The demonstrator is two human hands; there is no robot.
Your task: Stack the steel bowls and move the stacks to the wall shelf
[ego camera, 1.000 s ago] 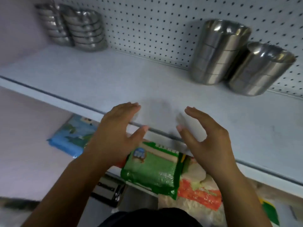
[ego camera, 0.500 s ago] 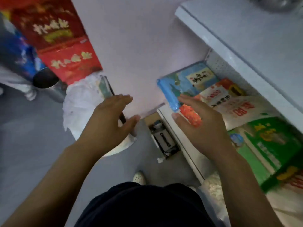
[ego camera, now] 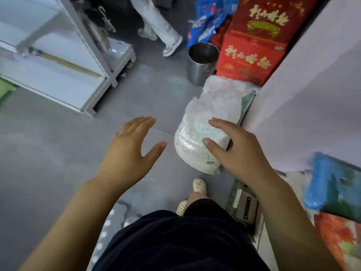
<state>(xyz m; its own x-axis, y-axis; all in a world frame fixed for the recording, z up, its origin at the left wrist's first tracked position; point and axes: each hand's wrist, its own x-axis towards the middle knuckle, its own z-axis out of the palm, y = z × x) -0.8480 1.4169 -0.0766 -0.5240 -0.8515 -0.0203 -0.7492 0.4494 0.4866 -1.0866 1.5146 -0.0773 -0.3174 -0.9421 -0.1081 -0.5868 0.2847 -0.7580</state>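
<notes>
Swung away from the shelf to the floor, both empty hands, left hand [ego camera: 127, 153] and right hand [ego camera: 237, 151], hover with fingers spread at frame centre, steel bowls out of view.

Open floor on the left, crowded along the wall on the right

Bare grey floor [ego camera: 58, 149] lies under the left hand [ego camera: 129, 151]; the white plastic bag [ego camera: 205, 133], steel bin [ego camera: 201, 63] and red boxes [ego camera: 252, 55] block the right side, and a white rack [ego camera: 64, 61] stands far left.

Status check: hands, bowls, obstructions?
Left hand open, empty. Right hand open, empty, over plastic-wrapped bundle. No bowl stacks in view; steel bucket on floor ahead.
</notes>
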